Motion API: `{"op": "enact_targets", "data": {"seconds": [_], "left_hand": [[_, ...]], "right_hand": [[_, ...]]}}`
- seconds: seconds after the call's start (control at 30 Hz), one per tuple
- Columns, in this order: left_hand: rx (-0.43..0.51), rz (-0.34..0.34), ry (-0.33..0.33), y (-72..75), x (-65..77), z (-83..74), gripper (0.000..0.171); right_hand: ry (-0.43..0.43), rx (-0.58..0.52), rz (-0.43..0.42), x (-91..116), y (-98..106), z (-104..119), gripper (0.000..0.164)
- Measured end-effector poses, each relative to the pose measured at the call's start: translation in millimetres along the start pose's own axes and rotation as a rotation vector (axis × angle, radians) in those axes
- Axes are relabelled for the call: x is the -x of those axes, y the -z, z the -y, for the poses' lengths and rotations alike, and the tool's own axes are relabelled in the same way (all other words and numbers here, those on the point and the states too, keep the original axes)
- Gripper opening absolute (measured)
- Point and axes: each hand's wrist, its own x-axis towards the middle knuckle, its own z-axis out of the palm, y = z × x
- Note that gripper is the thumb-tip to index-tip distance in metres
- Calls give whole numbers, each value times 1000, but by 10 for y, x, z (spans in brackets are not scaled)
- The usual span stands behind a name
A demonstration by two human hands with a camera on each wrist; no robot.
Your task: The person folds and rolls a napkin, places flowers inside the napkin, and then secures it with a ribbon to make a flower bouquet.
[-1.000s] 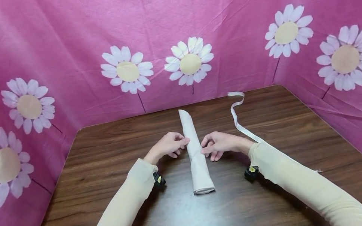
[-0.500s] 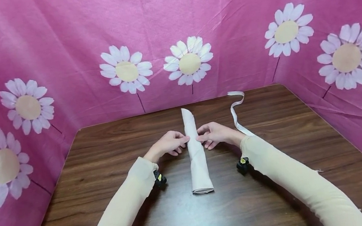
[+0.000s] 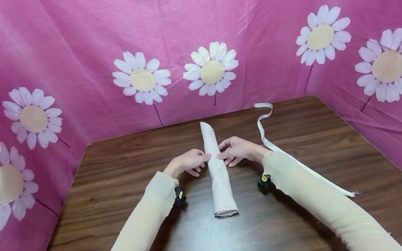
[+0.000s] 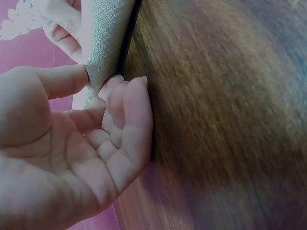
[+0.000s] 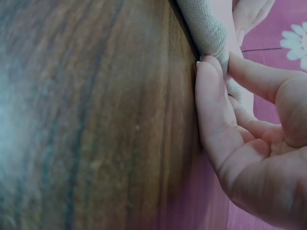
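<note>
A rolled off-white cloth (image 3: pixel 220 181) lies lengthwise on the wooden table, its near end showing folded layers. From the left, my left hand (image 3: pixel 189 161) pinches its side about a third of the way down from the far end. Opposite it, my right hand (image 3: pixel 238 151) grips the other side at nearly the same height. In the left wrist view the thumb (image 4: pixel 64 80) presses on the woven cloth (image 4: pixel 103 38), with the fingertips low at its edge by the tabletop. The right wrist view shows the right thumb (image 5: pixel 256 76) on the cloth (image 5: pixel 206 31) likewise.
A narrow white ribbon (image 3: pixel 268 144) runs down the right side of the wooden table (image 3: pixel 132 150), partly behind the right forearm. Pink curtains (image 3: pixel 172 12) printed with daisies rise around the table's back and sides.
My right hand has moved away from me along the roll and taken hold level with the left. The right forearm has shifted left, uncovering the ribbon's near end. The roll has barely moved.
</note>
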Motion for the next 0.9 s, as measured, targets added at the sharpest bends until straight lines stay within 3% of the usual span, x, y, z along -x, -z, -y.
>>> {"op": "enact_targets", "data": {"seconds": [0.57,0.9], "left_hand": [[-31,-66,-21,-61,2,9,26],[-52,-71,-16,-76,6,19,28]], "right_hand": [[26,15,-41,-5,-44,0,49],[32,14,-48,-1,-73,-27,48]]}}
